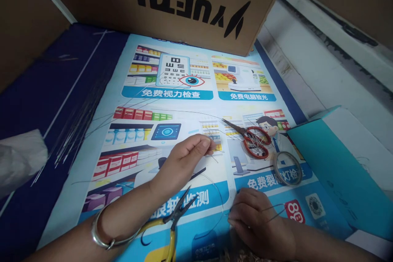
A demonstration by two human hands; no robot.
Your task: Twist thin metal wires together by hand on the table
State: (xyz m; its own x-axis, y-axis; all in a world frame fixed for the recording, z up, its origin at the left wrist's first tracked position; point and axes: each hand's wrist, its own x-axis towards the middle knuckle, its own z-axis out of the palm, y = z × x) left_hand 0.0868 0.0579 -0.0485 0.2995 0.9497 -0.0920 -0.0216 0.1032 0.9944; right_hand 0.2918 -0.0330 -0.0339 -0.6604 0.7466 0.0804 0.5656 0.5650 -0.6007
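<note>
**A:** Head view: what is the left hand (184, 157) doing?

**B:** It lies over the poster (172, 102). Thumb and forefinger are pressed together, so the grip is pinching a thin wire (222, 202) at the fingertips (208, 144). A bracelet (102, 233) sits on that wrist.

**A:** And the right hand (259, 223)?

**B:** It is low, near the bottom edge, with fingers curled. Its grip is pinching wire too, and a dark loop sticks out to the right of the knuckles. I cannot tell whether both hands hold one piece.

**A:** Where does the wire run?

**B:** It curves in an arc over the poster, between the two hands.

**A:** Any tools?

**B:** The pliers (175, 221), with yellow handles, lie on the poster just beside the left forearm, tips pointing away from the person. The scissors (254, 141), red-handled, lie beyond the right hand and near the left fingertips, with wire scraps across the handles. The tape (287, 168) sits just beside the scissors, on the nearer side.

**A:** And round about?

**B:** A cardboard box (184, 4) stands on the poster's far edge. A teal box (337, 163) is on the right. Loose wires (76, 127) lie in a bundle on the left, well apart from both hands.
</note>
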